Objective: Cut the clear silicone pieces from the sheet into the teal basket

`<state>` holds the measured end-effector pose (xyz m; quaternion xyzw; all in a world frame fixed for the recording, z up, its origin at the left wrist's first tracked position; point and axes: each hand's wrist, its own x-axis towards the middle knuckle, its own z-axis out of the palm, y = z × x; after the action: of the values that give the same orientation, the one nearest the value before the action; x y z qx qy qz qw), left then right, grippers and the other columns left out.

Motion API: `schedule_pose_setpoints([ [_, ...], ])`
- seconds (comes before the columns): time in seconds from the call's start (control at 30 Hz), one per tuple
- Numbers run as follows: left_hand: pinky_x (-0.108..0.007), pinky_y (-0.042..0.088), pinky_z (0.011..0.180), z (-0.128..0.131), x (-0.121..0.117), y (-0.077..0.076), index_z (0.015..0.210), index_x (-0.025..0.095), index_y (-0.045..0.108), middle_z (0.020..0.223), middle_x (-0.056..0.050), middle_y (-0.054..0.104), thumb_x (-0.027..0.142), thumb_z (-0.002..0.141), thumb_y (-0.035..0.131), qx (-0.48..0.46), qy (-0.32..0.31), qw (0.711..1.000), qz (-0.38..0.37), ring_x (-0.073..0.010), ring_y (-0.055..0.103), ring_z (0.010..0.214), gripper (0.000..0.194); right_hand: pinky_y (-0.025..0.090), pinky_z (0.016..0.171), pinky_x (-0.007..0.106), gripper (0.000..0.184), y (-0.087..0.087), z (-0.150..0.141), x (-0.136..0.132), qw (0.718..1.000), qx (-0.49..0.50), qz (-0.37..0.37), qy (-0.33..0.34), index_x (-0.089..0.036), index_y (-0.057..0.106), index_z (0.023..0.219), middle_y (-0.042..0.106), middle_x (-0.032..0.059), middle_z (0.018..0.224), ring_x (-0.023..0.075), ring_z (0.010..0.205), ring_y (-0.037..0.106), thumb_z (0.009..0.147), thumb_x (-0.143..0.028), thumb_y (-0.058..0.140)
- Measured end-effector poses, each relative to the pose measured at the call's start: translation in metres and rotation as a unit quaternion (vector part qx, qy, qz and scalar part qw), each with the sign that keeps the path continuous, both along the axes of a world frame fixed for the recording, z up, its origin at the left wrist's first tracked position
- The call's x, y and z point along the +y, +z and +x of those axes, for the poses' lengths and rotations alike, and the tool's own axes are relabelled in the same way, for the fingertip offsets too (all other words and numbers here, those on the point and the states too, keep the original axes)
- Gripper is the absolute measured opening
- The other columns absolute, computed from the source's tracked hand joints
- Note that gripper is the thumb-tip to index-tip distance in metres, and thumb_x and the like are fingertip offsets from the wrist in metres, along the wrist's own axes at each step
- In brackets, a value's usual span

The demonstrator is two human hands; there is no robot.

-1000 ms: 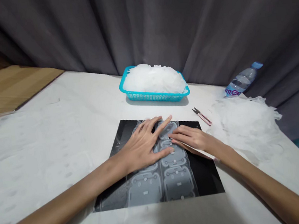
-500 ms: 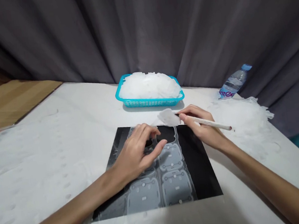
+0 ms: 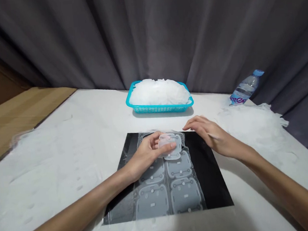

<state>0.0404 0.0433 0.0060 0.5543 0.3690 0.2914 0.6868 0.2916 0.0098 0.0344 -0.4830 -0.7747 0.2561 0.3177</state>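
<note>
Near the far edge of a flat black rectangular board (image 3: 211, 175), the left hand (image 3: 147, 152) pinches a translucent round-cornered plastic piece (image 3: 174, 154); at the board's bare right margin, the right hand (image 3: 208, 131) grips a mostly hidden whitish rod (image 3: 214, 136).

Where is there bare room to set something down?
Bare: white tabletop between the blue basket and bottle; the strip of black board right of the clear film. Crowded: the left side under clear sheets, the whitish heap, and around the left hand and right hand.
</note>
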Motion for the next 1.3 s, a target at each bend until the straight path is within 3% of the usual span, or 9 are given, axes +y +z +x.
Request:
schedule_pose_setpoints([
  [0.17,-0.028,0.051,0.083,-0.002,0.002,-0.007,0.098,0.016,0.065,0.096,-0.003,0.071,0.044,0.084,0.084,0.002,0.002,1.000,0.025,-0.0196,0.067,0.091,0.037,0.049,0.077,0.031,0.037,-0.011,-0.020,-0.006,0.991,0.039,-0.119,0.037,-0.020,0.069,0.103,0.068,0.0028,0.092,0.0185,0.085,0.063,0.109,-0.051,0.049],
  [0.3,-0.033,0.053,0.089,-0.004,0.003,-0.006,0.111,0.015,0.068,0.105,-0.007,0.075,0.044,0.085,0.084,-0.004,-0.013,1.000,0.010,-0.0237,0.070,0.099,0.042,0.041,0.065,0.026,0.037,-0.015,-0.026,-0.007,0.989,0.098,-0.113,-0.002,-0.019,0.071,0.096,0.064,-0.0005,0.079,0.0140,0.070,0.054,0.101,-0.054,0.062],
  [0.5,-0.027,0.053,0.078,-0.002,0.000,-0.004,0.100,0.015,0.072,0.095,-0.004,0.075,0.043,0.081,0.087,-0.026,-0.023,0.999,-0.012,-0.0182,0.071,0.085,0.036,0.044,0.066,0.027,0.031,-0.019,-0.026,-0.009,0.981,0.136,-0.140,0.019,-0.019,0.071,0.097,0.072,0.0019,0.083,0.0151,0.071,0.060,0.102,-0.048,0.063],
  [0.73,-0.029,0.055,0.078,0.001,-0.003,-0.004,0.100,0.015,0.075,0.096,-0.006,0.077,0.043,0.079,0.088,-0.014,-0.006,1.000,-0.019,-0.0198,0.071,0.084,0.037,0.043,0.066,0.028,0.011,-0.023,-0.028,-0.013,0.999,0.044,-0.003,-0.007,-0.021,0.074,0.097,0.065,0.0021,0.083,0.0150,0.073,0.058,0.099,-0.026,0.065],
  [0.9,-0.025,0.053,0.075,0.000,-0.003,-0.003,0.098,0.015,0.075,0.095,-0.005,0.077,0.043,0.081,0.087,-0.022,-0.005,0.999,-0.029,-0.0169,0.069,0.082,0.035,0.043,0.068,0.029,0.007,-0.028,-0.025,-0.010,0.999,-0.008,0.051,-0.005,-0.022,0.071,0.096,0.065,0.0013,0.084,0.0158,0.075,0.059,0.097,-0.019,0.064],
  [1.07,-0.021,0.045,0.061,-0.011,0.007,-0.001,0.093,0.014,0.077,0.085,-0.004,0.075,0.045,0.081,0.088,0.036,-0.146,0.987,-0.063,-0.0124,0.063,0.067,0.035,0.043,0.071,0.032,0.012,-0.045,-0.019,0.003,0.989,-0.045,0.118,-0.079,-0.021,0.066,0.085,0.066,0.0028,0.077,0.0192,0.078,0.059,0.095,-0.016,0.062],
  [1.2,-0.023,0.047,0.064,-0.012,0.011,-0.003,0.097,0.015,0.075,0.086,-0.004,0.074,0.047,0.081,0.088,0.052,-0.173,0.982,-0.060,-0.0140,0.064,0.068,0.038,0.045,0.072,0.031,0.005,-0.043,-0.016,0.004,0.996,-0.051,0.071,-0.011,-0.022,0.071,0.091,0.071,0.0028,0.084,0.0200,0.084,0.060,0.093,-0.020,0.068],
  [1.3,-0.024,0.046,0.063,-0.007,0.008,-0.003,0.102,0.016,0.073,0.086,-0.003,0.071,0.049,0.083,0.084,0.045,-0.157,0.986,-0.027,-0.0140,0.061,0.069,0.039,0.048,0.083,0.034,0.019,-0.031,-0.012,0.003,0.998,0.001,-0.016,0.066,-0.022,0.072,0.112,0.075,0.0046,0.104,0.0207,0.094,0.060,0.095,-0.022,0.066],
])
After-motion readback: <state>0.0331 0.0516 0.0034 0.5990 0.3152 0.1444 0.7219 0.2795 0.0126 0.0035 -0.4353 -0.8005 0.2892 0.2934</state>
